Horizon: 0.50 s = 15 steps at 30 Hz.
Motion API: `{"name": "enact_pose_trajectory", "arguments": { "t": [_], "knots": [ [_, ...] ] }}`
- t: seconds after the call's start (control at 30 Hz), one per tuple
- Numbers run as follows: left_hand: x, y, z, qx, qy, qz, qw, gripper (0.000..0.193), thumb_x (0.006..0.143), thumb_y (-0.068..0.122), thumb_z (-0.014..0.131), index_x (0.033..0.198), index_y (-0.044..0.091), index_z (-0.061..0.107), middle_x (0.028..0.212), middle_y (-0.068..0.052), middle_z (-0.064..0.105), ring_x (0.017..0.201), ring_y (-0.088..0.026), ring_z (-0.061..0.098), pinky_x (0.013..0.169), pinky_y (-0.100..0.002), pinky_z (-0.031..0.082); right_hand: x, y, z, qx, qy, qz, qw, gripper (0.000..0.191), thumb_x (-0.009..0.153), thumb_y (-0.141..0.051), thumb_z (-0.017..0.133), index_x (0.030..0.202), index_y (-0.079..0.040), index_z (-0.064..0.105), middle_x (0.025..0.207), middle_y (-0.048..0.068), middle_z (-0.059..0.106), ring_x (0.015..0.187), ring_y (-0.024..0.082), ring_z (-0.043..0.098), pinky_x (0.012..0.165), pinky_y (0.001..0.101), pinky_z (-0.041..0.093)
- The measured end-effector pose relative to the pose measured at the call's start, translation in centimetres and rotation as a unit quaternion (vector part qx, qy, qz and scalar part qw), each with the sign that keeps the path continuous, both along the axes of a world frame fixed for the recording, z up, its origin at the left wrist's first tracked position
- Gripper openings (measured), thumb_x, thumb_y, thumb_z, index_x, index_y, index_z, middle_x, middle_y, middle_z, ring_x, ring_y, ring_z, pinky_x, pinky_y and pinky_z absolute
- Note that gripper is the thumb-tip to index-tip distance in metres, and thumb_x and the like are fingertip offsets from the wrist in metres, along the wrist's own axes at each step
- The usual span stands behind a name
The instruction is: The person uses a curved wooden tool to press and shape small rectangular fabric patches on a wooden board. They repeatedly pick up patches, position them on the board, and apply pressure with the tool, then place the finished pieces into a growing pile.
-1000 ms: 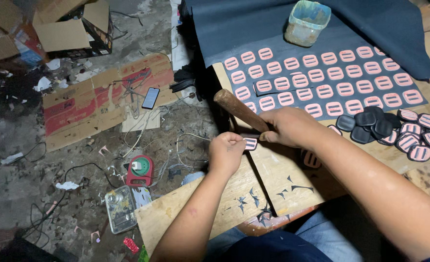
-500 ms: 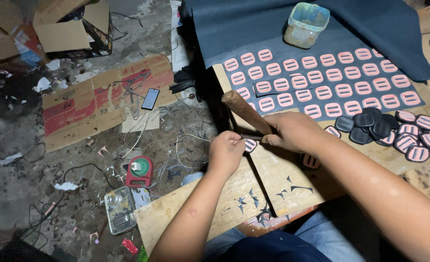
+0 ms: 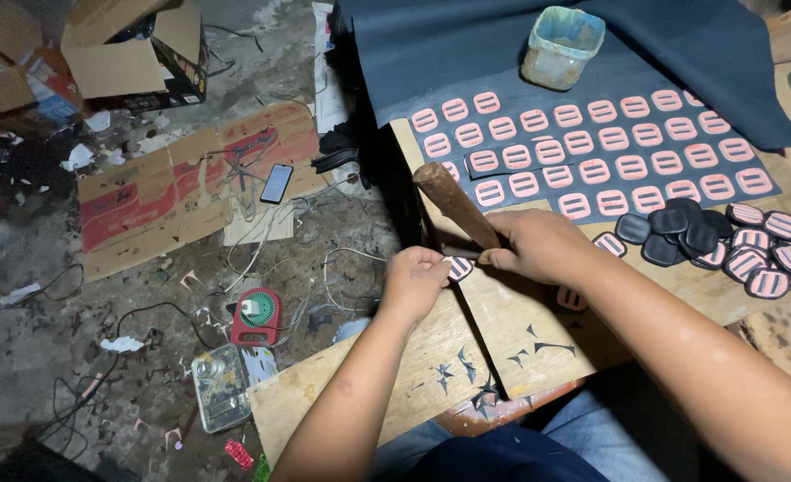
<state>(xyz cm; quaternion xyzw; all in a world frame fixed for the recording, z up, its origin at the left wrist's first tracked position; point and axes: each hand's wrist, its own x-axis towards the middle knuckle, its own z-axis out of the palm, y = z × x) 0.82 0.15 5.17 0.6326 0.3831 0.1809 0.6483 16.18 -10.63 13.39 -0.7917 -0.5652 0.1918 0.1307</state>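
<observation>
While the left hand (image 3: 416,281) pinches a small pink-and-black patch (image 3: 459,268) flat on the wooden tabletop (image 3: 387,393), the right hand (image 3: 538,245) is closed around a wooden-handled tool (image 3: 453,203) tilted up-left. Its working end is hidden under the fingers. Farther back, a plastic tub (image 3: 561,46) sits on dark fabric (image 3: 467,45); its contents are unclear.

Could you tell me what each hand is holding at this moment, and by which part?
The right hand grips a wooden-handled tool low on its handle; the left hand pinches a small pink-and-black patch by its edge.
</observation>
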Motion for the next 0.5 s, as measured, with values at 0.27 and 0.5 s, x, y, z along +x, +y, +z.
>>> {"name": "enact_pose_trajectory", "arguments": {
  "t": [0.27, 0.5],
  "knots": [
    [-0.5, -0.2, 0.4, 0.179, 0.009, 0.008, 0.984, 0.014, 0.083, 0.011, 0.077, 0.089, -0.001, 0.072, 0.081, -0.010, 0.076, 0.071, -0.014, 0.071, 0.067, -0.029, 0.057, 0.1, -0.4, -0.4, 0.017, 0.026, -0.002, 1.000, 0.043, 0.079, -0.037, 0.077, 0.118, -0.020, 0.068, 0.097, 0.015, 0.074, 0.093, 0.039, 0.068, 0.078, 0.0493, 0.053],
    [-0.8, 0.6, -0.1, -0.099, -0.052, 0.024, 0.993, 0.021, 0.086, 0.009, 0.073, 0.103, -0.002, 0.067, 0.087, -0.011, 0.075, 0.073, -0.015, 0.071, 0.065, -0.026, 0.057, -0.1, -0.8, -1.0, 0.039, 0.003, -0.006, 0.999, 0.045, 0.081, -0.037, 0.077, 0.120, -0.016, 0.066, 0.099, 0.017, 0.074, 0.095, 0.041, 0.067, 0.080, 0.0500, 0.052]
  ]
}}
